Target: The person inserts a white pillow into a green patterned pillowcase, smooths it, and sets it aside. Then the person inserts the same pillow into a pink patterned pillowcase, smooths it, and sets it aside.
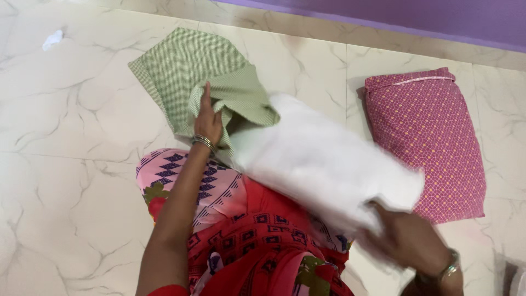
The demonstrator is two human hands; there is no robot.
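green checked cover (186,71) pinched by left hand (208,120), right hand (408,238) seemingly gripping blurred white pillow (323,159)

Bright, even daylight fills the view, and the glossy marble floor (82,137) shows a soft sheen rather than hard glare. Shadows are faint and short, darkest along the left edge of the pink pillow (424,142). The white pillow (323,159) and the right hand (408,241) are smeared by motion blur; the green pillowcase (186,71) stays fairly crisp. Edges show little distortion.
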